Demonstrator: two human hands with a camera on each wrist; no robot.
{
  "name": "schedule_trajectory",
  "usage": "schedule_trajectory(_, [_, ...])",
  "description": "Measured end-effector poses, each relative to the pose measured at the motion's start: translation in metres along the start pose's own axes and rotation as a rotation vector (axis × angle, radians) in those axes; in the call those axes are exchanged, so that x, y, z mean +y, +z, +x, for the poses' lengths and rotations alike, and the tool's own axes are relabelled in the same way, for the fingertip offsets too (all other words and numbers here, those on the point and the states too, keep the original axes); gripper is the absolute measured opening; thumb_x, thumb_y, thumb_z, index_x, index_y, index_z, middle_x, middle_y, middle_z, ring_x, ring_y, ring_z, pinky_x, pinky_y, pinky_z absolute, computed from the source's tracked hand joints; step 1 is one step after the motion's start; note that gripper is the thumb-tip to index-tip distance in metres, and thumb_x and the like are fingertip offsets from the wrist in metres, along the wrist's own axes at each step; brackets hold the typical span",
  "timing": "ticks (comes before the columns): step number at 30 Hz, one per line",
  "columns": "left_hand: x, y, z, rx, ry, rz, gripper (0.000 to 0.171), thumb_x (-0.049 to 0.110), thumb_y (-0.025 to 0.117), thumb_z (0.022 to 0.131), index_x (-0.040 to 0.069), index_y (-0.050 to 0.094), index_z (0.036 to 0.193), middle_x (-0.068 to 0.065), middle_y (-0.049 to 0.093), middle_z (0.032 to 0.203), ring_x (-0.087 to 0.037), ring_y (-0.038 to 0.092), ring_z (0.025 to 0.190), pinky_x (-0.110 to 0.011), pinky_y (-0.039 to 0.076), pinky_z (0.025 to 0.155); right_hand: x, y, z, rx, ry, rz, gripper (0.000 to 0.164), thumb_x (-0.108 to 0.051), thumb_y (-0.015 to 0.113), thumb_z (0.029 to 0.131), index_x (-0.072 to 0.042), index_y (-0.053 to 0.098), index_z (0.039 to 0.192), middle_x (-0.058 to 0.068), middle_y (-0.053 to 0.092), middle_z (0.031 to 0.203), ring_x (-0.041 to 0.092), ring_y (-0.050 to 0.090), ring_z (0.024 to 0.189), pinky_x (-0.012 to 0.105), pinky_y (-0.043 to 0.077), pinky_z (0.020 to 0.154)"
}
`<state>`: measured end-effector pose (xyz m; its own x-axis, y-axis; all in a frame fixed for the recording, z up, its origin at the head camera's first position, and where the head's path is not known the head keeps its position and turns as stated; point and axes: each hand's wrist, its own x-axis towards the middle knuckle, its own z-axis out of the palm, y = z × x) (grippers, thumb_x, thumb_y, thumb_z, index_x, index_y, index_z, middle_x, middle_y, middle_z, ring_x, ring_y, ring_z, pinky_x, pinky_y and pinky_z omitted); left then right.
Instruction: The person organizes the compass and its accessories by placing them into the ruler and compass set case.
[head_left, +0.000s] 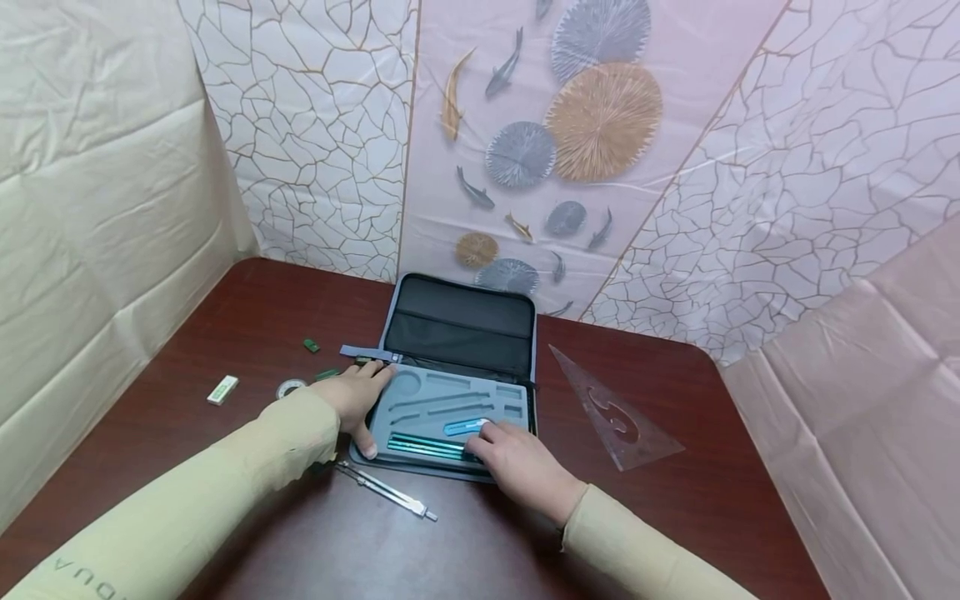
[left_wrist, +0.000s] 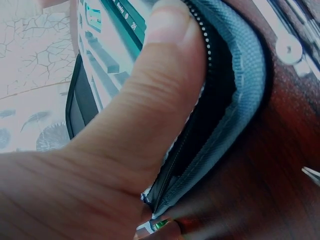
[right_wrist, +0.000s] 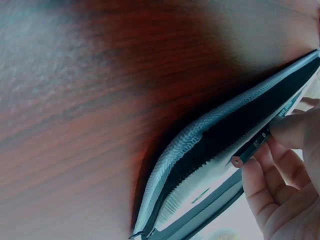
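Observation:
An unzipped zip case [head_left: 461, 323] stands with its dark lid up, a grey moulded tray [head_left: 442, 392] in its base. Several dark green pencils [head_left: 426, 447] lie side by side along the tray's near edge, below a small light-blue flat piece [head_left: 465, 427]. My right hand [head_left: 528, 471] pinches the end of a pencil [right_wrist: 255, 142] marked 2B between thumb and fingers, over the tray's near right corner. Spread across the tray's left edge, my left hand [head_left: 356, 400] rests with its thumb [left_wrist: 160, 75] extended beside the zip and the pencils.
Metal compasses [head_left: 386, 492] lie in front of the case. Left of it are a white-and-green eraser [head_left: 222, 390], a small green piece [head_left: 311, 344] and a white ring-shaped piece [head_left: 291, 388]. A clear set square [head_left: 615, 421] lies to the right. Patterned cloth walls surround the table.

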<state>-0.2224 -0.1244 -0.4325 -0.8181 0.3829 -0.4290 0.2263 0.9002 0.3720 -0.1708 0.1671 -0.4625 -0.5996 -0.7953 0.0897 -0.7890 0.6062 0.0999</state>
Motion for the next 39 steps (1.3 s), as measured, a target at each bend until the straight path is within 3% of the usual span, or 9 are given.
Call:
schedule_trajectory(18, [0.0001,-0.0012,-0.0004,0.008,0.010,0.010,0.131,0.046,0.092,0.056,0.012,0.014,0.155,-0.021,0.011,0.158,-0.044,0.013,0.142,-0.063,0.030,0.101,-0.0043,-0.0033,0.0007,0.002,-0.024,-0.022,0.021,-0.006,0.061,0.095,-0.016,0.069,0.111,-0.001,0.059,0.097,0.013,0.055,0.087,0.030,0.049,0.078])
schedule_trajectory(29, [-0.0009,0.0004,0.0012,0.008,0.011,0.016,0.130,0.045,0.091,0.056,0.012,0.014,0.155,-0.022,0.011,0.158,-0.044,0.013,0.142,-0.063,0.030,0.101,-0.0066,-0.0024,0.0003,0.041,-0.053,-0.065,0.018,-0.009,0.057,0.095,-0.014,0.071,0.107,0.000,0.057,0.090,0.014,0.053,0.080,0.030,0.049,0.071])
schedule_trajectory(39, [-0.0013,0.0007,0.0029,0.003,-0.007,0.016,0.130,0.046,0.091,0.055,0.013,0.015,0.155,-0.020,0.011,0.158,-0.044,0.013,0.142,-0.064,0.031,0.100,-0.0088,-0.0031,-0.0032,0.014,-0.036,-0.053,0.027,-0.015,0.059,0.094,-0.011,0.069,0.119,0.002,0.059,0.097,0.016,0.054,0.085,0.032,0.050,0.077])
